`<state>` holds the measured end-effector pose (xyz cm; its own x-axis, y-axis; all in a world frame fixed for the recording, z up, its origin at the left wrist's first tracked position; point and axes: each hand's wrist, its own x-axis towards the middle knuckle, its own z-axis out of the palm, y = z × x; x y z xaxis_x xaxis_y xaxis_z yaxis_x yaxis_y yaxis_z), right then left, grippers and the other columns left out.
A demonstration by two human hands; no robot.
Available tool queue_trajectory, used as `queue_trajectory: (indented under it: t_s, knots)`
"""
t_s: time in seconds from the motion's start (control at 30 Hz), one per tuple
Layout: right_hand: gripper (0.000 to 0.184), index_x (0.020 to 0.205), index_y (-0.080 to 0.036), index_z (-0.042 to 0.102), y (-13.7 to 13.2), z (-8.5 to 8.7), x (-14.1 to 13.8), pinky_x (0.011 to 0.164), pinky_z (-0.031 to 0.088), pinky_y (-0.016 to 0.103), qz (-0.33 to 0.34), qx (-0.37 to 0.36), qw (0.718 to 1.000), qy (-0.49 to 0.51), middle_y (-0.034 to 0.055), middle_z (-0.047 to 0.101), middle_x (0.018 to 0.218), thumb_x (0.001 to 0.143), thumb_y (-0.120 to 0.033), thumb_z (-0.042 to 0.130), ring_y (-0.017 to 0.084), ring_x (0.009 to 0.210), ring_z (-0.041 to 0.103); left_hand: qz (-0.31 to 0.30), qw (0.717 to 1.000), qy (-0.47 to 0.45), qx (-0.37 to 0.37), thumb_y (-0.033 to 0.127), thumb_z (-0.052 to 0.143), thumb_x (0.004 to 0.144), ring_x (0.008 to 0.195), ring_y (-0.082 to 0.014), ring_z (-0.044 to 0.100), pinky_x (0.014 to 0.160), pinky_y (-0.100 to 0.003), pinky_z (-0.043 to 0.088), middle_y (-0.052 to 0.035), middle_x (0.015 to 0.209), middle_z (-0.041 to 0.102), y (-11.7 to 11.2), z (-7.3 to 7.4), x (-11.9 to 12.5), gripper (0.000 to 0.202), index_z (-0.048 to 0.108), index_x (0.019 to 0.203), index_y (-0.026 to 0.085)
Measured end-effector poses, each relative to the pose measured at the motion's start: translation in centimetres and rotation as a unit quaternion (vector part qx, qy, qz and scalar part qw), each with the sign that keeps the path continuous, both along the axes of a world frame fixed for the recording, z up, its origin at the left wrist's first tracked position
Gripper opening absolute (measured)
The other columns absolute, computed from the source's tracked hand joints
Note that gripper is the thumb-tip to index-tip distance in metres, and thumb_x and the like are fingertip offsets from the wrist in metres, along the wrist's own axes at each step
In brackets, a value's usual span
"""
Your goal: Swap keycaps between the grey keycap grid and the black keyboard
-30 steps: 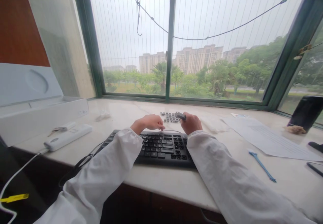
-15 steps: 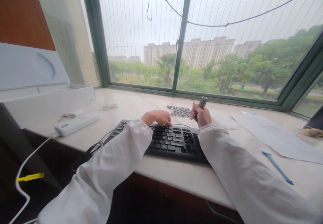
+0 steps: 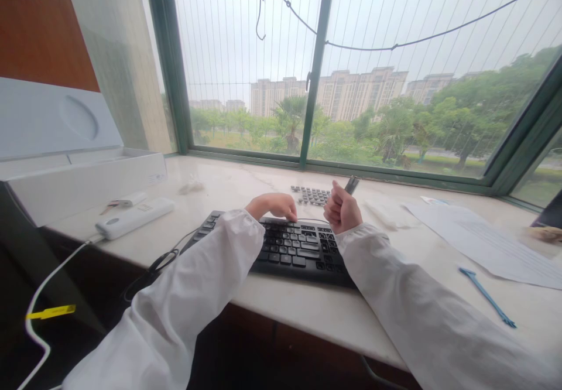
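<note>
Now pressing the left hand (image 3: 274,205), fingers bent and holding nothing, on the back row of the black keyboard (image 3: 294,250) by the front edge of the sill (image 3: 246,186), likely to keep it still, and squeezing a small dark tool (image 3: 351,184) tight in the right hand (image 3: 342,211) above its far right corner, near loose keycaps (image 3: 312,195).

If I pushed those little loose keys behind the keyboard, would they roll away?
Probably not roll: the loose keys look squarish and lie flat in rows, so they would likely slide. They seem small and light, so a nudge may scatter them. The counter looks smooth and polished, which would help them skid.
</note>
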<state>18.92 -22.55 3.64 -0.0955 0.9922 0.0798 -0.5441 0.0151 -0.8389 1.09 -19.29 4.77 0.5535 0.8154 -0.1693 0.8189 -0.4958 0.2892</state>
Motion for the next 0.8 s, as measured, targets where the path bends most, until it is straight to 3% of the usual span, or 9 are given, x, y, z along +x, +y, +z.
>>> queue_trajectory:
  t_s: [0.17,0.3,0.6,0.8]
  knots:
    - [0.050,0.054,-0.022,0.019,0.0,-0.7,-0.7,0.027,0.006,0.019,-0.046,-0.002,0.999,0.006,-0.0114,0.017,0.034,0.083,-0.038,0.057,0.004,0.028,0.011,-0.049,0.995,-0.079,0.044,0.039,0.068,0.072,0.075,-0.0140,0.062,0.064,-0.021,0.041,-0.0031,0.084,0.072,-1.3,0.7,0.5,0.027,0.075,0.087,0.017]
    - [0.050,0.056,-0.023,0.019,0.1,-1.5,-1.3,0.027,0.007,0.019,-0.095,-0.011,0.995,0.002,-0.0122,0.016,0.034,0.080,-0.038,0.059,0.003,0.028,0.012,-0.087,0.992,-0.085,0.043,0.044,0.073,0.067,0.071,-0.0133,0.061,0.064,-0.021,0.040,-0.0009,0.077,0.072,-2.5,1.4,1.1,0.028,0.076,0.081,0.020]
    - [0.043,0.057,-0.024,0.023,0.2,-2.1,-1.5,0.027,0.011,0.019,-0.148,-0.036,0.988,-0.019,-0.0122,0.017,0.036,0.081,-0.035,0.057,0.004,0.029,0.014,-0.075,0.993,-0.087,0.014,0.052,0.076,0.059,0.064,-0.0123,0.058,0.061,-0.022,0.039,0.0003,0.069,0.071,-3.4,0.7,2.0,0.035,0.078,0.078,0.023]
    - [0.040,0.056,-0.024,0.025,-0.2,-1.9,-1.7,0.026,0.012,0.019,-0.184,-0.047,0.981,-0.028,-0.0117,0.020,0.035,0.080,-0.033,0.057,0.004,0.028,0.015,-0.079,0.991,-0.112,0.007,0.047,0.078,0.058,0.064,-0.0119,0.059,0.060,-0.021,0.040,0.0007,0.070,0.072,-3.4,0.5,2.1,0.033,0.078,0.079,0.023]
